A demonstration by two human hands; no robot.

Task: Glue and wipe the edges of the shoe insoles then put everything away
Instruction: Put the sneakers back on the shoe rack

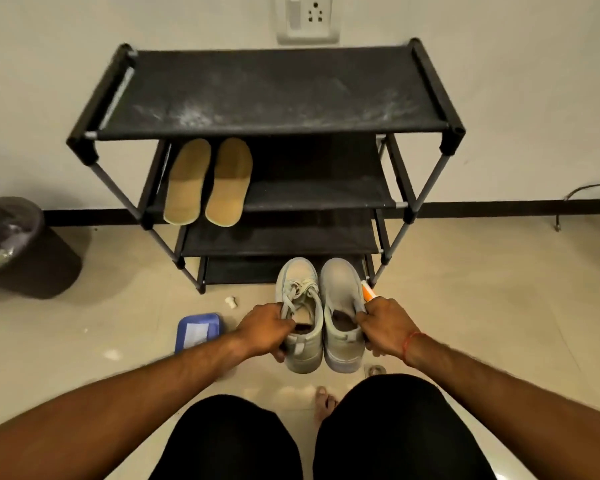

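I hold the two grey shoes [321, 317] low in the middle, just in front of the black rack [267, 95]. My left hand [265, 329] pinches one shoe's collar; my right hand [387, 323] grips the other shoe plus the orange glue tube [368, 292]. I should keep them level and slide both onto a bare shelf beside the tan insoles [208, 181].

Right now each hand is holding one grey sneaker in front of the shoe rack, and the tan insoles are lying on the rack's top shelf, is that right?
Not quite. The head view shows the tan insoles on the second shelf, under the bare top shelf. The rest holds: the left hand and right hand each grip one grey sneaker before the shoe rack.
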